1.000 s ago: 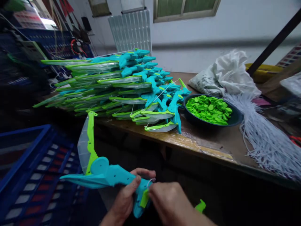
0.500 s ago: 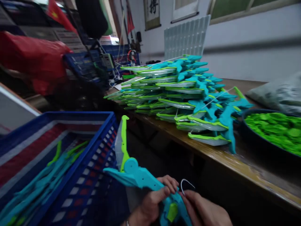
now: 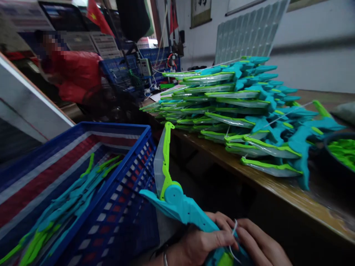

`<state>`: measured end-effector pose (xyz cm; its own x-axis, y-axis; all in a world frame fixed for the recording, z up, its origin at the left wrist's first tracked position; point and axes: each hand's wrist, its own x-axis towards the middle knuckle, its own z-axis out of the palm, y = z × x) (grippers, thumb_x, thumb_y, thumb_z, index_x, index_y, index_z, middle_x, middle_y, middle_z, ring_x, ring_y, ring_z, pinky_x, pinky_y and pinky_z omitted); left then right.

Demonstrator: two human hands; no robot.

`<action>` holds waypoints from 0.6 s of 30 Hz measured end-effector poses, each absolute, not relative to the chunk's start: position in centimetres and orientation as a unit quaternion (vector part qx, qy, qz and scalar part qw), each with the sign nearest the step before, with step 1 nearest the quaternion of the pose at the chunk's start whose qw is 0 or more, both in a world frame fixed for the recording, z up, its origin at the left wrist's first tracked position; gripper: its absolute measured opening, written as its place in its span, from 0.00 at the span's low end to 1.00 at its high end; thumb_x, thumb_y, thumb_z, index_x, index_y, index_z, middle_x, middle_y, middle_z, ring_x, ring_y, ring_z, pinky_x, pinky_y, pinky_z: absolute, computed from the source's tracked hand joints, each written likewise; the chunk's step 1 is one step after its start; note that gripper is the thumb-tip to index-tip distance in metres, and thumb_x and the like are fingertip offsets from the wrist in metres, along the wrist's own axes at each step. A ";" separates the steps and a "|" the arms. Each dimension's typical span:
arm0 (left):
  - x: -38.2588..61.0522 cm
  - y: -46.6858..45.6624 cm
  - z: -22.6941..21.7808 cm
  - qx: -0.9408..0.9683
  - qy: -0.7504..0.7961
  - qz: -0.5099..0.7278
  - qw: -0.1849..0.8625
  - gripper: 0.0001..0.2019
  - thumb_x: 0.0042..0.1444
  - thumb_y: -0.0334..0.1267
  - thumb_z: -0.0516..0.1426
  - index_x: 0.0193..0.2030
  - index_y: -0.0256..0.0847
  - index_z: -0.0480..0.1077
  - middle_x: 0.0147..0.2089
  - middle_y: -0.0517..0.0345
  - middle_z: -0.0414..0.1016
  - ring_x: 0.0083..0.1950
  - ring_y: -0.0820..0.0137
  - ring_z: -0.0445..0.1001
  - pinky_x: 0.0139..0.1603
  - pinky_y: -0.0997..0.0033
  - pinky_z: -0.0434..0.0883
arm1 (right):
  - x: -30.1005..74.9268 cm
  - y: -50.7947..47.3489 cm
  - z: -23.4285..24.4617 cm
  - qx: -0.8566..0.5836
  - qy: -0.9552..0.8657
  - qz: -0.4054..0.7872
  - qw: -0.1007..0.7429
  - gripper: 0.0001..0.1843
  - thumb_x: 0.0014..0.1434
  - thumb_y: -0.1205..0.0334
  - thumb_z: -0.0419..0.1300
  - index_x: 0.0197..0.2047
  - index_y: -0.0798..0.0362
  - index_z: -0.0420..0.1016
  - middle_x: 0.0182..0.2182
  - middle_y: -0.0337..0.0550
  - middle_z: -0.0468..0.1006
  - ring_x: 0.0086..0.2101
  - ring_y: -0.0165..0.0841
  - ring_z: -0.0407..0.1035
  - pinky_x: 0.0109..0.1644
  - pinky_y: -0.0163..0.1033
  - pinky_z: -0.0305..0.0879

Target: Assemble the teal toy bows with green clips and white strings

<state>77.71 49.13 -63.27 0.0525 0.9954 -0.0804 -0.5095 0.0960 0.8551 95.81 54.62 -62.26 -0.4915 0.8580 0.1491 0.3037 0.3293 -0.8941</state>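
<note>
My left hand is wrapped round a turquoise plastic toy bow with a lime-green and clear folded limb pointing up at its far end. Close beside it, my right hand has its fingers together at the near end of the bow. A thin white string loops between the two hands at the right fingertips. The lower part of the bow, with a lime-green piece, runs partly under my hands and out of the bottom of the view.
Left stands a blue plastic crate with a striped lining and several turquoise and green bows inside. Many similar bows are stacked on the wooden table. A dark tub holds green parts. A person in red is at the far left.
The view has swung left, so the scene sits further right. My right fingers have moved closer to the left thumb, and the white string now lies across between the hands.
</note>
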 end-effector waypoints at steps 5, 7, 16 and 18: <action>78.2 48.4 -63.1 0.397 0.458 0.526 0.596 0.12 0.58 0.47 0.66 0.30 0.41 0.80 0.37 0.48 0.79 0.41 0.59 0.75 0.45 0.63 0.70 | 92.5 54.2 -61.4 -0.465 -0.527 0.618 0.352 0.28 0.58 0.33 0.64 0.40 0.53 0.82 0.38 0.49 0.83 0.39 0.41 0.77 0.41 0.37 0.74; 78.1 48.5 -63.8 0.382 0.495 0.510 0.590 0.11 0.57 0.48 0.66 0.33 0.42 0.80 0.38 0.49 0.80 0.41 0.60 0.75 0.43 0.64 0.71 | 91.5 54.4 -61.5 -0.446 -0.469 0.675 0.353 0.30 0.55 0.33 0.67 0.40 0.54 0.83 0.38 0.49 0.83 0.38 0.40 0.77 0.40 0.37 0.73; 77.4 49.0 -63.5 0.384 0.469 0.514 0.607 0.10 0.55 0.44 0.66 0.29 0.41 0.80 0.44 0.45 0.82 0.62 0.48 0.70 0.67 0.53 0.66 | 92.9 58.1 -60.3 -0.361 -0.203 0.674 0.612 0.32 0.40 0.57 0.81 0.45 0.55 0.74 0.33 0.44 0.83 0.27 0.30 0.74 0.33 0.35 0.74; 77.1 48.8 -63.7 0.354 0.471 0.523 0.616 0.11 0.52 0.46 0.68 0.27 0.41 0.80 0.42 0.44 0.81 0.62 0.44 0.69 0.65 0.46 0.69 | 94.8 59.6 -59.9 -0.347 -0.179 0.645 0.656 0.31 0.39 0.58 0.81 0.43 0.54 0.72 0.33 0.43 0.83 0.24 0.28 0.70 0.30 0.35 0.72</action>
<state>77.10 48.78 -63.73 0.0094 0.9777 -0.2098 -0.3093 0.2024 0.9292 94.77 59.57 -59.89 0.1026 0.9716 -0.2130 -0.7231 -0.0743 -0.6868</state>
